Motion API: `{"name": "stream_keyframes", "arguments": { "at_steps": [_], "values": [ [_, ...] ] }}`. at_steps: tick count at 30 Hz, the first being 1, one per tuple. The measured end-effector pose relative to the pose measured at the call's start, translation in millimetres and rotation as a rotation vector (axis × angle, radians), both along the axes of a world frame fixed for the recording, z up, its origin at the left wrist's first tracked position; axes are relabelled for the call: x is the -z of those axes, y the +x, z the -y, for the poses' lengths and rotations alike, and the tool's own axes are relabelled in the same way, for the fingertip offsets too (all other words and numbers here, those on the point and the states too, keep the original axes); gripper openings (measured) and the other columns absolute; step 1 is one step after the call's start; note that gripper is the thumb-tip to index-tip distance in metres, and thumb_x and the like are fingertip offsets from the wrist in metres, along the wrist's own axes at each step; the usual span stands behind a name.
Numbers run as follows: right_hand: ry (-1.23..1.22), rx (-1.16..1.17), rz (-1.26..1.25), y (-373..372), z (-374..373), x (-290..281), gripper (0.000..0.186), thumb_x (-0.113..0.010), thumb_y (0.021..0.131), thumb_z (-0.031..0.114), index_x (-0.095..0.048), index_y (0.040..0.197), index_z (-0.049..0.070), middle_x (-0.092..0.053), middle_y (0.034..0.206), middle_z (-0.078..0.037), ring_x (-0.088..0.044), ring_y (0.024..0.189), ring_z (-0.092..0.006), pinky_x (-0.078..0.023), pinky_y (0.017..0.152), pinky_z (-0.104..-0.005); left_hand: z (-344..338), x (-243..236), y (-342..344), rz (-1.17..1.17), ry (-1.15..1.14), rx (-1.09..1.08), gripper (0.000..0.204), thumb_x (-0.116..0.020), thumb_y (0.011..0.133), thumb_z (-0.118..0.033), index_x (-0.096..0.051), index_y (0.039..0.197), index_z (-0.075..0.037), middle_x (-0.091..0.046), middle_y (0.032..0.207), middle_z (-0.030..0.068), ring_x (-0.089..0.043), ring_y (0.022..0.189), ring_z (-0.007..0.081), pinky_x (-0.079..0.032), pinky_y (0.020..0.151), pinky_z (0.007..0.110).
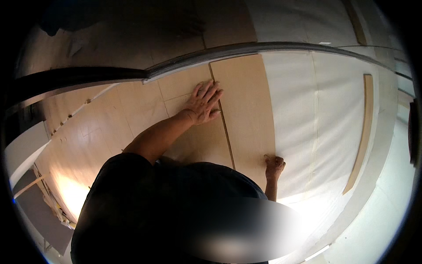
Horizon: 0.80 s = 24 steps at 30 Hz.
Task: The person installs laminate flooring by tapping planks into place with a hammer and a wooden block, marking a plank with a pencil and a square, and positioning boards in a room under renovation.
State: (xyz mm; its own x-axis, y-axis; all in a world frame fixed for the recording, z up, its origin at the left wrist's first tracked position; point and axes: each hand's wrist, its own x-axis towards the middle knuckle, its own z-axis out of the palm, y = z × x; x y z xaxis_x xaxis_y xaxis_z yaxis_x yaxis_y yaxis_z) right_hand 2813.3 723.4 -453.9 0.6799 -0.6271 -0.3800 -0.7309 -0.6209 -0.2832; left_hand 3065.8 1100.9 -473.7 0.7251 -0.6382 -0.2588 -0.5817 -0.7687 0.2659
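Note:
My left hand (pixel 204 101) lies with fingers spread across the seam between the fitted pale wood flooring (pixel 180 83) and a wide, loose-edged pale plank (pixel 241 110) beside it. A dark narrow line runs along this seam. Lower right, my right hand (pixel 274 163) has its fingers curled at the plank's right edge, gripping it. Right of that plank spreads white underlay (pixel 307 123) with a thin pale line along it. My dark-clothed body hides the lower part of the plank and flooring.
A dark glossy panel (pixel 118 39) with a track (pixel 263 46) along its foot crosses the top, mirroring the floor. A narrow wood strip (pixel 365 114) lies on the underlay at right, beside a pale wall (pixel 395 185). Scrap pieces (pixel 55 202) are at the lower left.

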Motion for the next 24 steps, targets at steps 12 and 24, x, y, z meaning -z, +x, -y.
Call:
{"name": "stream_keyframes", "arguments": {
  "at_steps": [12, 24],
  "values": [
    [-0.140, 0.040, -0.134, -2, -44, -2, 0.079, -0.069, 0.092, 0.054, -0.047, 0.145, -0.001, -0.045, 0.137, -0.025, -0.045, 0.126, -0.0437, -0.038, 0.108, -0.0556, 0, 3, -1, 0.011, -0.025, 0.014, 0.079, -0.045, 0.101, -0.055, -0.024, 0.162, -0.009, -0.009, 0.171, 0.0081, -0.003, 0.157, 0.0340, -0.002, 0.126, 0.054],
    [-0.108, 0.039, -0.169, 14, -29, -18, 0.080, -0.084, 0.076, 0.053, -0.058, 0.130, 0.000, -0.056, 0.125, -0.021, -0.052, 0.121, -0.0426, -0.043, 0.104, -0.0527, 0, -4, 0, -0.013, -0.002, 0.010, 0.078, -0.045, 0.101, -0.053, -0.023, 0.162, -0.010, -0.009, 0.171, 0.0068, -0.002, 0.158, 0.0334, -0.001, 0.127, 0.053]
  ]
}}
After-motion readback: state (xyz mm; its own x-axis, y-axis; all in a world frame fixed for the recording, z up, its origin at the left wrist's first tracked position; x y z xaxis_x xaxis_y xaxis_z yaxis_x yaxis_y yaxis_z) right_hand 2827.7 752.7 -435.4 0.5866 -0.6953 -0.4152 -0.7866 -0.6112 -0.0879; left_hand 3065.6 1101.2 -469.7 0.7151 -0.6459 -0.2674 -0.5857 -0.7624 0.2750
